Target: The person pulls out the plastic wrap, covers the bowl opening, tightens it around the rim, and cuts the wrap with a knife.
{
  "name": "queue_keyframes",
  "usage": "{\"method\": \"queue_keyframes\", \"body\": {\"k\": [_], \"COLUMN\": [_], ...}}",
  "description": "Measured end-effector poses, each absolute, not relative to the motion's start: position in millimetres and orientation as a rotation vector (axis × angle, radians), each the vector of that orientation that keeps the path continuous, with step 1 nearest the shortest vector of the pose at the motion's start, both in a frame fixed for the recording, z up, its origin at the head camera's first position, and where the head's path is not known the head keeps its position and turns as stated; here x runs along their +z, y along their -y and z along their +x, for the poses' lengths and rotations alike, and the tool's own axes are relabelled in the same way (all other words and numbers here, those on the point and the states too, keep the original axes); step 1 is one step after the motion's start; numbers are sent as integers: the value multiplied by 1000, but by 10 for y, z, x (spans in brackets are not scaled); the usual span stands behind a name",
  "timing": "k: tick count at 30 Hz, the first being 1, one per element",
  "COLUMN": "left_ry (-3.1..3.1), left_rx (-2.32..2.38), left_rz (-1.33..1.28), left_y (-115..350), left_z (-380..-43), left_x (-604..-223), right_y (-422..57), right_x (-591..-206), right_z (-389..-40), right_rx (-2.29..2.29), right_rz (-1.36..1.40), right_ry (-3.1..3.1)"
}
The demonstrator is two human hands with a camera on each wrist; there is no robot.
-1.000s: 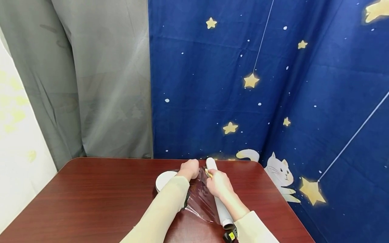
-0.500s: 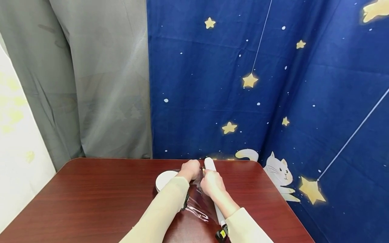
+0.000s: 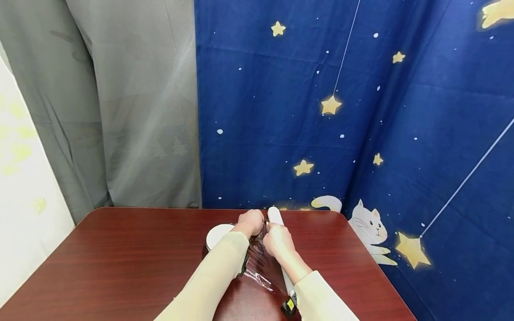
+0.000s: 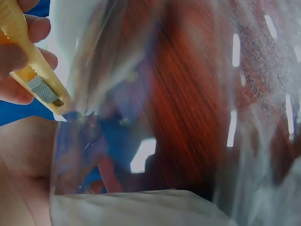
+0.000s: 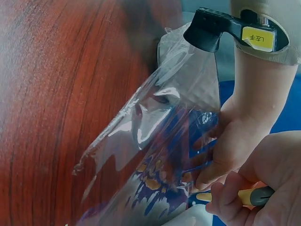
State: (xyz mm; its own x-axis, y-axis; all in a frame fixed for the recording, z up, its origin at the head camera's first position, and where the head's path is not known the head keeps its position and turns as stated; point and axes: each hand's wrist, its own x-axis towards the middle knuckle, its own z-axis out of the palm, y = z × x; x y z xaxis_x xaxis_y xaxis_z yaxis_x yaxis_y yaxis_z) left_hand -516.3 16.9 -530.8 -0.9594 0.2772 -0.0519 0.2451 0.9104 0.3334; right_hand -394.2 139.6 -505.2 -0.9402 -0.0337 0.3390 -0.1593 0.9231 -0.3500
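My right hand [image 3: 278, 240] grips a yellow utility knife [image 4: 44, 87] whose tip meets the edge of clear plastic wrap [image 5: 150, 127]. In the left wrist view its grey slider shows; the blade is hard to make out. Just left of it, my left hand [image 3: 251, 221] holds the wrap's far edge, thumb and fingers bent at the film in the right wrist view. The film slopes in folds between a white roll [image 3: 275, 215], partly under my right arm, and a round white-topped object [image 3: 218, 234] partly behind my left forearm.
All this lies on a reddish-brown table [image 3: 140, 258], near its far edge. Behind stand a grey curtain [image 3: 148, 111] and a blue star-patterned curtain [image 3: 261, 111]. A black wrist camera [image 3: 288, 306] sits on my right arm by the roll's near end.
My right hand with the utility knife has moved left, close to my left hand. The roll has shifted slightly left, and the wrap has creased more. My left hand stays nearly still.
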Motion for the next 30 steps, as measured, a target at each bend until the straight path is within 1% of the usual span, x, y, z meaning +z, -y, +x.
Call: {"method": "queue_keyframes", "body": {"k": [2,4,6,9,12,14,15,19,21,24,30], "left_ry": [-2970,-2962,-2959,-2972,-2970,-2963,-2957,-2963,-2972,-2993,-3010], "left_rx": [512,532,534,494,453,454,452,484,503,515,538], "left_rz": [399,404,413,376,305,289,287,286,284,290,317], "left_y": [-143,-121,-128,-173,-206,-190,-180,-163,-154,-142,-128], "left_z": [-5151,-5152,-5177,-5200,-5142,-5125,-5113,-5111,-5123,-5149,-5147], "left_x": [-5291,-5289,-5305,-5317,-5262,-5249,-5241,-5259,-5290,-5336,-5349], "right_y": [-1344,-1348,-1421,-1595,-1686,-1693,-1673,-1546,-1484,-1453,-1470], "right_x": [-4903,-4946,-5180,-5670,-5761,-5640,-5513,-4815,-4546,-4384,-4294], "right_z": [-3819,-3860,-4062,-4467,-4550,-4469,-4377,-3853,-3629,-3471,-3342], "right_rx": [584,602,591,542,576,566,583,677,693,629,563], "right_rz": [123,115,115,151,176,192,180,119,114,131,166], "right_ry": [2761,2756,2748,2702,2708,2728,2750,2837,2859,2882,2923]}}
